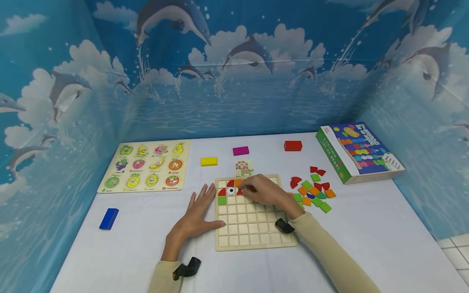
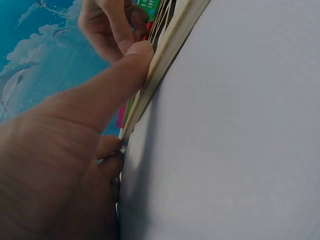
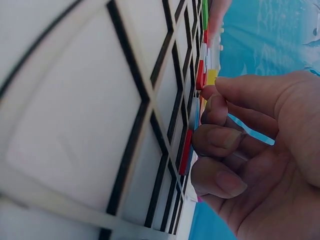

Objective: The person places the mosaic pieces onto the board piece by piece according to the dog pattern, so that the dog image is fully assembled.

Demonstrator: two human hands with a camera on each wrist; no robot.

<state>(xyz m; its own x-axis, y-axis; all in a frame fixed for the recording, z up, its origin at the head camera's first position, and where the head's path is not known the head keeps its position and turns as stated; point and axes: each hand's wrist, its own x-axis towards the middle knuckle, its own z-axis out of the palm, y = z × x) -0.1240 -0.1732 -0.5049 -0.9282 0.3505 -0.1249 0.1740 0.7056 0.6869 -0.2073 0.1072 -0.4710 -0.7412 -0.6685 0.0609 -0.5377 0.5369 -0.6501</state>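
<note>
The wooden grid board (image 1: 249,219) lies flat in front of me. Its upper left cells hold red curved tiles (image 1: 222,192), a green square tile (image 1: 222,200), an orange tile (image 1: 238,182) and a round eye tile (image 1: 230,191). My left hand (image 1: 196,217) rests along the board's left edge, fingers spread and thumb (image 2: 135,60) touching its side. My right hand (image 1: 265,191) is over the upper rows, fingers curled. Its thumb and index tips meet at a red tile (image 3: 200,75) beside the eye tile; the fingers partly hide it.
Loose red, green, orange and blue tiles (image 1: 316,177) lie right of the board. A small pattern card (image 1: 244,167) sits behind it. Around are a fruit puzzle board (image 1: 144,167), blue (image 1: 108,219), yellow (image 1: 209,161), magenta (image 1: 240,151) and red (image 1: 293,145) blocks, and a game box (image 1: 360,152).
</note>
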